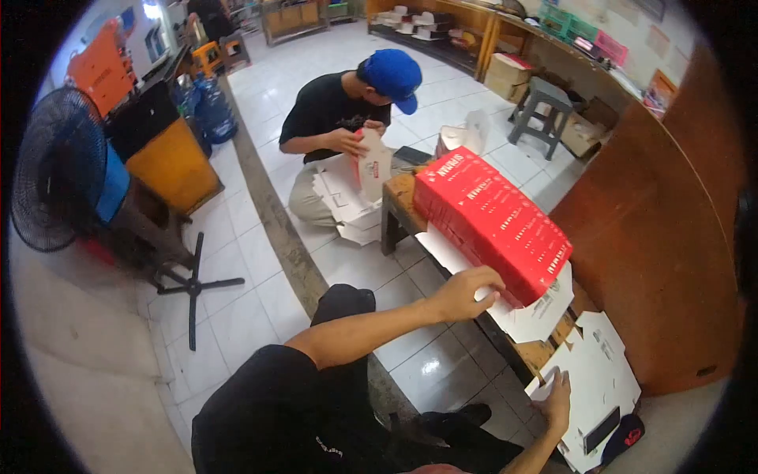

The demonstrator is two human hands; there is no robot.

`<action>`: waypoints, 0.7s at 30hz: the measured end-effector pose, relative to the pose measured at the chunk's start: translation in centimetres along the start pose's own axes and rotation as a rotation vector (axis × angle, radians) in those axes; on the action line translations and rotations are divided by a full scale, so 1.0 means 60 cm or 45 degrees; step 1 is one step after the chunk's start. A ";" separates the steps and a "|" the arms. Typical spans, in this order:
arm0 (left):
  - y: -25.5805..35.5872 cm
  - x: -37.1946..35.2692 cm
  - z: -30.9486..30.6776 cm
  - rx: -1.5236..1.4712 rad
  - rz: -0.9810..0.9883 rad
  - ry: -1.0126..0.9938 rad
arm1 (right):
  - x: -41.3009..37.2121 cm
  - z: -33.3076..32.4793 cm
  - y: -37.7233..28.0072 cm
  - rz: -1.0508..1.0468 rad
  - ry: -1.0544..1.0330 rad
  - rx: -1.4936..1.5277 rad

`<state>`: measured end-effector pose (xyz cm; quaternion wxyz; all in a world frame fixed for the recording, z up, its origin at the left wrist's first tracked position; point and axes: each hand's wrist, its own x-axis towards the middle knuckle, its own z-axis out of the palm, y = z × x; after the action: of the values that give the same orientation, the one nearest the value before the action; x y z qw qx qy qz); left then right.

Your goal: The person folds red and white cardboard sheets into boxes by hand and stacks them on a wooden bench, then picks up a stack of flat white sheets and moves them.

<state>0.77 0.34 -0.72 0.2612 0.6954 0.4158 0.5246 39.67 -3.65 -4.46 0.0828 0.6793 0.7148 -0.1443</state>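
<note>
"Curled, the left hand (466, 291) – fingers bent down at the near corner of the red stack (493, 221), thumb alongside."

"Is it grasping something there?"

"Hard to say. The fingertips sit where the red stack meets the white sheets (541, 316) lying under it, and they touch both. Whether they actually pinch a sheet cannot be told."

"And the other one?"

"The right hand (557, 395) is released – fingers stretched out, resting flat on a white carton blank (604, 367) at the near end of the bench (399, 193)."

"Where does the red stack lie?"

"On the wooden bench, tilted across it, printed tops facing up, with the white sheets jutting out from beneath on the person's side. The carton blank is just beside those sheets, closer to the person."

"Anyone else about?"

"A co-worker (328, 110) in a blue cap (392, 73) crouches on the tiled floor at the far end of the bench, both hands on a folded carton (373, 166) held upright. A pile of flat blanks (339, 201) lies on the floor at that person's knees."

"And around them?"

"A black fan (59, 170) stands at the left, well apart from the bench. A grey stool (543, 103) sits farther back, and a brown wooden counter (663, 237) runs just behind the bench."
</note>
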 end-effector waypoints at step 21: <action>0.000 -0.023 0.011 -0.016 -0.063 -0.403 | -0.246 -0.273 -0.054 0.280 1.663 0.655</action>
<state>1.25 -0.80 -1.64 0.3406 0.7573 0.3832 0.4045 38.69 -12.53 15.96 -0.5115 0.6931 0.4889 0.1374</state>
